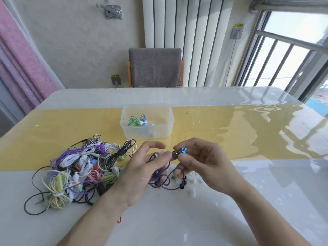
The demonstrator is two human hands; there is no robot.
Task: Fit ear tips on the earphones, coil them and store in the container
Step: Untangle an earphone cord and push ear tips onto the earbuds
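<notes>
- Two hands work together just above the surface [177,219], and the step in hand looks to be fitting an ear tip onto a purple-corded earphone.
- To do it well, I'd say the bare blue earbud [183,151] should be held steady with its nozzle facing the other hand, then the tip pushed on squarely and given a small twist until it seats all round.
- Right hand [200,160]: fingers curled, thumb and forefinger pinching the blue earbud.
- Left hand [142,167]: forefinger raised and loose, thumb and another finger pinching something small and pale by the second earbud [156,155]; whether that is an ear tip I cannot tell.
- Purple cord [165,180] hangs in loose loops below both hands, not yet coiled.
- Spare white ear tips [191,189] lie scattered under the right wrist.
- Tangled earphone pile [76,171] sits to the left; the clear container [166,128], well beyond the hands, already holds coiled sets.
</notes>
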